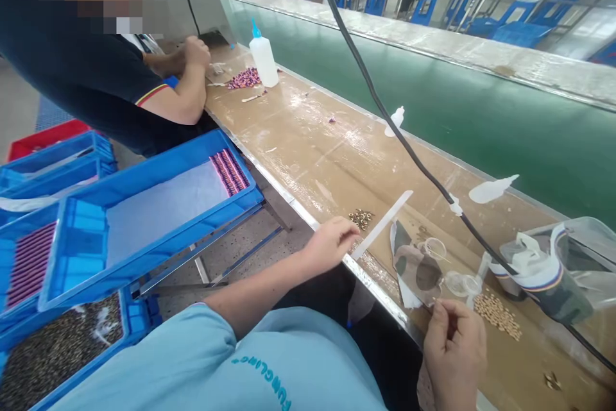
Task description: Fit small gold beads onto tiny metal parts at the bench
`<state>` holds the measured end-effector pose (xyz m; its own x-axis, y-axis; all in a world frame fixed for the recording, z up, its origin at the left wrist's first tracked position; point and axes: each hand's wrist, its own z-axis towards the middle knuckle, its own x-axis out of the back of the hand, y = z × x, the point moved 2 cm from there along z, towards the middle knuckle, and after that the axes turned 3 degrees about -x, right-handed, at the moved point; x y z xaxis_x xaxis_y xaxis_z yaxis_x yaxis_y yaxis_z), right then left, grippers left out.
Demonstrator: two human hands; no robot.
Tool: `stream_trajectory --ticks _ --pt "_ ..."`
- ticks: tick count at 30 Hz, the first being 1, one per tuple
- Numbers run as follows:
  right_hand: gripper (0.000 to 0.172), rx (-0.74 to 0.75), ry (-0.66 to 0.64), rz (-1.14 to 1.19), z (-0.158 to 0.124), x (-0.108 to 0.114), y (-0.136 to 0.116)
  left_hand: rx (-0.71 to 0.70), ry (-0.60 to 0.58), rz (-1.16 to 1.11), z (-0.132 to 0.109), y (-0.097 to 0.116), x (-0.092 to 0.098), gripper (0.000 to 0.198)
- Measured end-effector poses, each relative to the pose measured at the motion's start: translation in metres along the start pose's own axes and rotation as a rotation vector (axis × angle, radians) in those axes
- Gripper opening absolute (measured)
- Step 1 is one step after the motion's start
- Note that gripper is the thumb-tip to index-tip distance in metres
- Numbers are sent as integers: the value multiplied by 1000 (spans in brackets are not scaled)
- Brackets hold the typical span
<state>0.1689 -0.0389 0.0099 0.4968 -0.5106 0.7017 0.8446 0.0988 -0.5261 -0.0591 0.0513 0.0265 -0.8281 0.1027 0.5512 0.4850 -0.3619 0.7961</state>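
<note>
Working at a long brown-topped bench (308, 154), a person is reaching both bare hands over its near edge while a green conveyor belt (481, 103) is running alongside at 1 o'clock. Blue plastic crates (144, 256) are standing at 9 o'clock, within arm's reach, presenting rows of pink-striped beads (230, 171) and a heap of dark beads (58, 353). A co-worker (86, 58) is sitting at 11 o'clock with closed hands (195, 52) beside a pile of pink beads (243, 77) and a glue bottle (264, 55) with a blue nozzle. A clear plastic tub (563, 251) is resting at 3 o'clock, apparently kept to the side to leave the bench open for work. Tan beads (498, 315) are lying spread in a thin patch, where they are easy to pick from, and small gold beads (360, 218) are gathered near the left hand (330, 244). That hand's fingers are curled almost closed, just beside the lower end of a narrow white plastic strip (382, 225) lying slantwise on the bench; whether they grip it cannot be told. The right hand (455, 353) is pinching its fingertips together near small clear plastic cups (457, 283); anything held there is too small to tell.
</note>
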Motion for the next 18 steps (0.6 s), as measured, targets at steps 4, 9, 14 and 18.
stream_trajectory --ticks 4,9,14,18 --pt "25 -20 -3 22 0 -1 1 16 -27 112 7 -9 5 11" --pt "26 -39 7 28 -1 0 3 26 -69 237 9 -6 -11 8" --pt "29 -345 -65 277 -2 3 8 -25 -8 204 6 -8 -10 16" --pt "36 -635 -120 545 2 7 10 30 48 -58 6 -5 -2 16"
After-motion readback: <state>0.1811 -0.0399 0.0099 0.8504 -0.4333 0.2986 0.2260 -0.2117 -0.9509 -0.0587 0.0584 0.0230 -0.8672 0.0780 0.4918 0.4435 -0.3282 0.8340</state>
